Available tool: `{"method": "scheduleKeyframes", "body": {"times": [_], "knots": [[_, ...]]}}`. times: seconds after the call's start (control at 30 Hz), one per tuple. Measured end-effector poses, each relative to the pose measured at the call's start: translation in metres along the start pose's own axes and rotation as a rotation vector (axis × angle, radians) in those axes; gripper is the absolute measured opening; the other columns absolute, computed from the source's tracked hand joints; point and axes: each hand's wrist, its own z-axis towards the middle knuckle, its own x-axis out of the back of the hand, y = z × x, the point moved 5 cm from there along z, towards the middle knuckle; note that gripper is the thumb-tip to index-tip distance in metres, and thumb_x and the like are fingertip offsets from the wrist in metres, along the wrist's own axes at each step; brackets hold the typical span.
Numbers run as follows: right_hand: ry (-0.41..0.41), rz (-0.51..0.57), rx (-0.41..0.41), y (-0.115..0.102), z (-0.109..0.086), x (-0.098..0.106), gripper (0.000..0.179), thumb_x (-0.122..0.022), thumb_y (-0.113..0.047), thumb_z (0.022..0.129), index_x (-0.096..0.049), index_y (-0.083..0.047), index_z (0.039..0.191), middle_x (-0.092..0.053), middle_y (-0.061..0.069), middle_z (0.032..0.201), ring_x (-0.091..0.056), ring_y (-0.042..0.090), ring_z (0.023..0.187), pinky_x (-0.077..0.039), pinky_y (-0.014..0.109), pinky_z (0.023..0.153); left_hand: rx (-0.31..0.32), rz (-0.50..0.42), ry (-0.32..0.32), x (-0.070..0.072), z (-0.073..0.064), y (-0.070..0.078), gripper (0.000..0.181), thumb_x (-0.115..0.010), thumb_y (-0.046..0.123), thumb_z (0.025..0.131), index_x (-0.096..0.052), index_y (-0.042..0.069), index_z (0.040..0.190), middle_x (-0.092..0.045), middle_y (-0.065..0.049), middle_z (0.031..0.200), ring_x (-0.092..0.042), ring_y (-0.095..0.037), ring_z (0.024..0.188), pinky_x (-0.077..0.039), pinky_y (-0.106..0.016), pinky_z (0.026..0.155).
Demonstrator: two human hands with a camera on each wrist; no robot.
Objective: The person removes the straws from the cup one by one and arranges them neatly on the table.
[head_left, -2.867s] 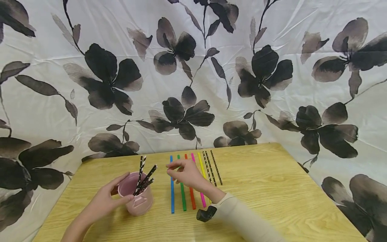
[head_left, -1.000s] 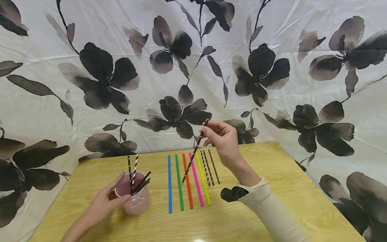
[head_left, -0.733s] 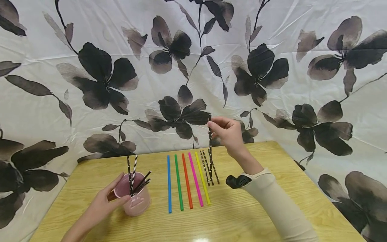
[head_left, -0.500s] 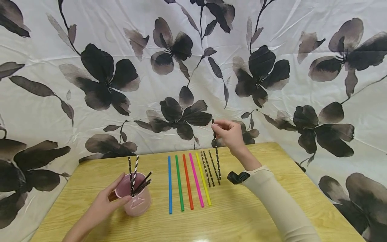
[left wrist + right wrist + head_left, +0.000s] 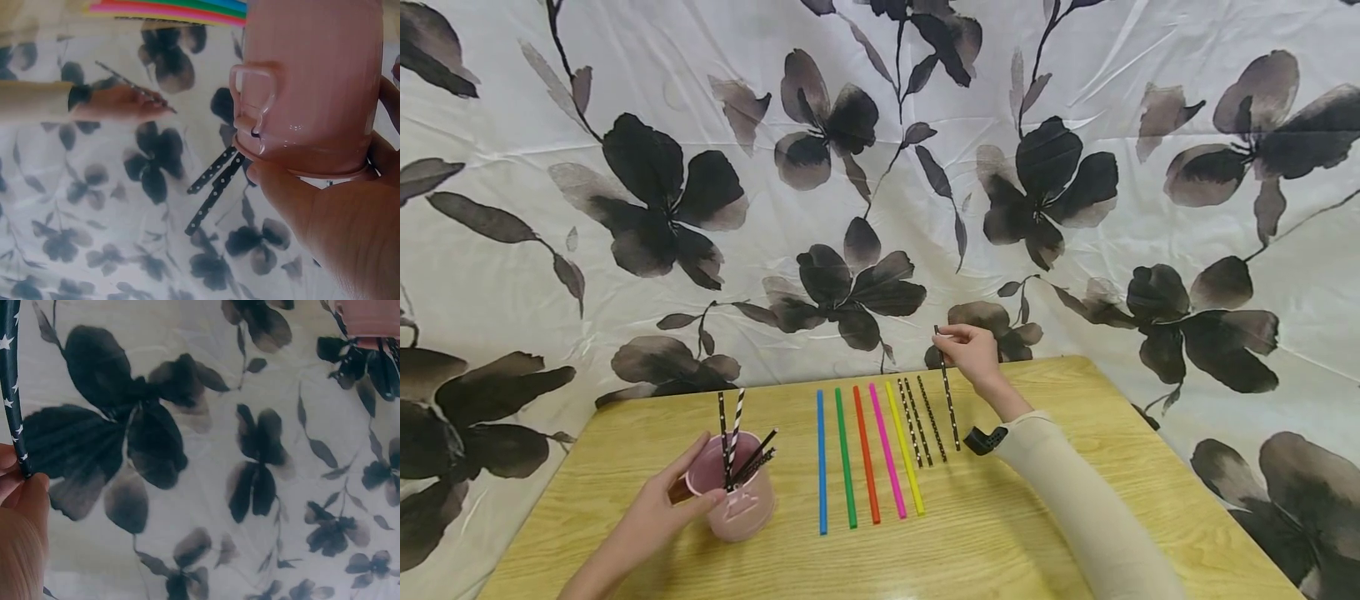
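Note:
My left hand (image 5: pixel 658 504) holds the pink mug (image 5: pixel 741 515), thumb at its rim and fingers round the far side. The mug leans, its mouth toward the head camera. Several black-and-white paper straws (image 5: pixel 735 425) stick out of it, some dotted and one striped. At the right end of the straw row, my right hand (image 5: pixel 976 357) pinches the top of a black straw (image 5: pixel 948 396) between thumb and fingers. White stars show on this straw (image 5: pixel 9 375) in the right wrist view. Its lower end is near the tabletop; I cannot tell whether it touches.
On the wooden table (image 5: pixel 1060 467) lie blue (image 5: pixel 822 462), green (image 5: pixel 846 458), red (image 5: pixel 867 454), pink (image 5: pixel 888 450) and yellow (image 5: pixel 905 450) straws, side by side. Three black patterned straws (image 5: pixel 932 418) follow. Behind the table hangs a floral cloth (image 5: pixel 955 167).
My right hand, bare of any visible straw near the mug at first, now has a black straw. It has moved right past the row and lowered, turning the straw. The left hand stays on the mug.

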Motion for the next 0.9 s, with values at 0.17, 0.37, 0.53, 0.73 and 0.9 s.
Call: {"method": "scheduleKeyframes", "body": {"times": [0.17,0.37,0.53,0.73,0.9], "knots": [[-0.015,-0.028,-0.046,0.021,0.006,-0.004,0.027,-0.069,-0.021,0.077,-0.066,-0.006,0.099,-0.060,0.026,0.088,-0.057,0.035,0.066,-0.049,0.034,0.057,-0.006,-0.001,0.008,0.000,0.000,-0.001,0.074,-0.066,0.026,0.079,-0.022,0.027,0.140,-0.032,-0.013,0.137,-0.050,-0.026,0.105,-0.043,-0.021,0.080],[-0.001,-0.088,-0.113,0.045,0.010,-0.009,0.030,-0.070,-0.023,0.076,-0.067,-0.004,0.098,-0.063,0.021,0.083,-0.058,0.030,0.063,-0.049,0.034,0.056,-0.003,-0.001,0.015,0.001,-0.001,0.000,0.075,-0.066,0.026,0.079,-0.022,0.026,0.140,-0.031,-0.013,0.138,-0.050,-0.025,0.105,-0.042,-0.018,0.080],[0.027,-0.132,-0.159,0.061,0.013,-0.013,0.026,-0.070,-0.018,0.076,-0.067,-0.003,0.096,-0.064,0.012,0.076,-0.059,0.031,0.065,-0.048,0.044,0.063,0.001,-0.010,0.014,0.002,-0.001,0.000,0.074,-0.066,0.026,0.079,-0.022,0.028,0.139,-0.031,-0.013,0.138,-0.050,-0.025,0.106,-0.042,-0.020,0.080],[0.032,-0.213,-0.133,0.071,0.016,-0.017,0.020,-0.071,-0.015,0.074,-0.069,-0.004,0.090,-0.064,0.006,0.071,-0.059,0.029,0.061,-0.047,0.029,0.049,0.010,-0.014,0.012,0.003,-0.002,0.000,0.074,-0.066,0.027,0.079,-0.023,0.030,0.139,-0.031,-0.011,0.138,-0.049,-0.025,0.107,-0.042,-0.021,0.081],[0.030,-0.316,-0.115,0.080,0.018,-0.020,0.016,-0.071,-0.017,0.074,-0.070,-0.007,0.086,-0.062,0.005,0.065,-0.055,0.015,0.050,-0.042,0.023,0.043,0.022,-0.007,0.003,0.002,-0.002,0.001,0.074,-0.066,0.029,0.079,-0.023,0.031,0.139,-0.030,-0.011,0.138,-0.049,-0.025,0.107,-0.043,-0.024,0.081]]}}
